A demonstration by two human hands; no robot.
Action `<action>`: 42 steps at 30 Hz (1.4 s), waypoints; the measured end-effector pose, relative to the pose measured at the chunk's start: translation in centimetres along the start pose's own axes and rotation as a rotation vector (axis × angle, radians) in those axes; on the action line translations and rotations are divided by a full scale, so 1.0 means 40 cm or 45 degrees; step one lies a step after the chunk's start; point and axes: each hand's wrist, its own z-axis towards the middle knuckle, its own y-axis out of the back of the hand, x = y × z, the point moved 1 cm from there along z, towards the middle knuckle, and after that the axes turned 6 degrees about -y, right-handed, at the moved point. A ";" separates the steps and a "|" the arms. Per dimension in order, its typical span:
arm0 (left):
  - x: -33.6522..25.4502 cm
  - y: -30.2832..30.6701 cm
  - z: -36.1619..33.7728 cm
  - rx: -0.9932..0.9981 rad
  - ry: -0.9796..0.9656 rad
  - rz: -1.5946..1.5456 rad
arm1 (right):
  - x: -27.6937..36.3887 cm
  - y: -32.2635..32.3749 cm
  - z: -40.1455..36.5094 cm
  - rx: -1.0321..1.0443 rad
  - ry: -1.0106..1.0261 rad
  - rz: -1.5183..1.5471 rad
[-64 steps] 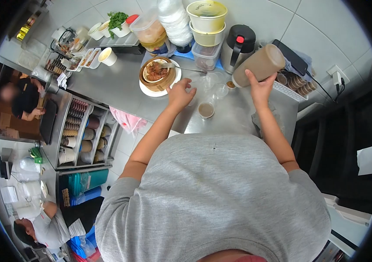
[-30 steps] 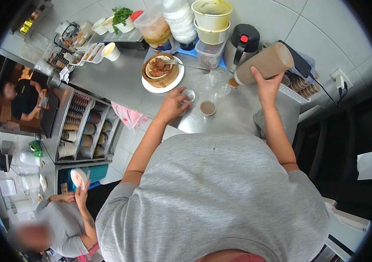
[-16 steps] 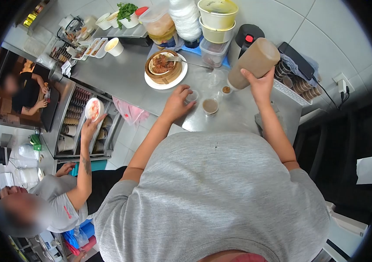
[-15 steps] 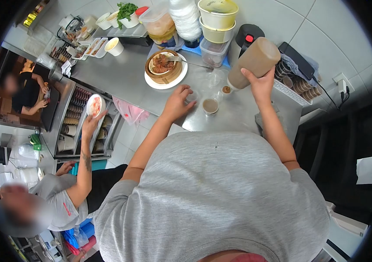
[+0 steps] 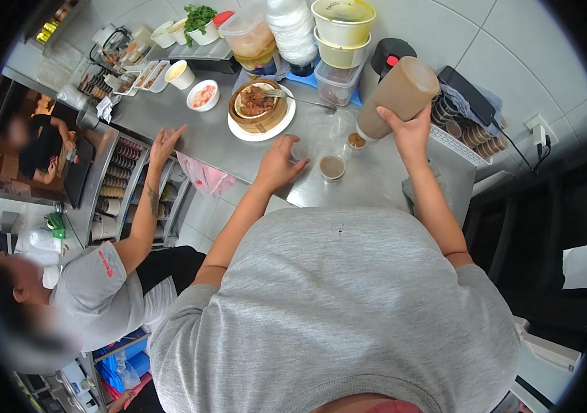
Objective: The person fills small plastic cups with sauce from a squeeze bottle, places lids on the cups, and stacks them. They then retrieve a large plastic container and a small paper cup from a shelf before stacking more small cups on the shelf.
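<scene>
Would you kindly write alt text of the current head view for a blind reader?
At a steel counter, a person's right hand holds a tilted bottle of brown contents; the left hand is at a small clear cup. Leftward are a bamboo steamer on a white plate and a co-worker's outstretched hand.

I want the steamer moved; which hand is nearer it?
Left. The left hand is close to the steamer; the right hand holds a bottle beyond the cups.
</scene>
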 end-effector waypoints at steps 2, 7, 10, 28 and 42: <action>0.002 -0.001 0.000 -0.005 0.027 -0.012 | 0.002 0.000 0.000 0.029 -0.018 -0.065; 0.005 -0.006 -0.004 -0.025 0.078 -0.027 | 0.009 -0.010 -0.002 0.078 -0.013 -0.147; 0.007 -0.007 -0.006 -0.028 0.085 -0.005 | 0.029 -0.026 0.006 0.064 0.008 -0.129; -0.002 0.001 -0.014 -0.050 0.126 -0.043 | -0.007 -0.183 0.051 0.191 -0.010 -0.295; 0.004 -0.001 -0.011 -0.070 0.053 -0.020 | -0.006 -0.195 0.065 0.200 -0.003 -0.239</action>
